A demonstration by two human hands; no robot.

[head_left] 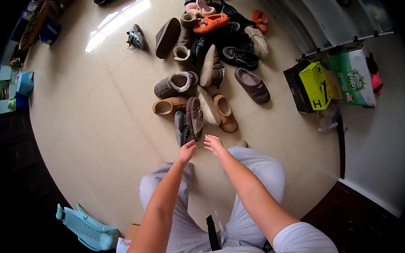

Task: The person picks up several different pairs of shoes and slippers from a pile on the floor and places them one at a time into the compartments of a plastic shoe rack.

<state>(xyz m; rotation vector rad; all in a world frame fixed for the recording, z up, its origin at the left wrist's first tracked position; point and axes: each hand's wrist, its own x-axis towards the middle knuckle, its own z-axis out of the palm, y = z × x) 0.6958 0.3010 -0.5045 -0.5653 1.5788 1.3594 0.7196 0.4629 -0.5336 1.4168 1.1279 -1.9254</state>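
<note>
My left hand reaches forward with its fingers stretched out, just below the near end of a dark grey shoe. Whether its fingertips touch that shoe I cannot tell. My right hand is level with it, fingers spread and nothing in them. Between and beyond the hands lies a brown fleece-trimmed shoe, tipped on its side. Around it are a pale sole-up shoe, a tan slipper and another tan shoe. A quilted brown boot is a little farther off.
Farther away is a heap with black sneakers, an orange fuzzy slipper and brown boots. One grey sneaker lies apart at left. Boxes, including a yellow one, stand at right. A light blue plastic object is at lower left.
</note>
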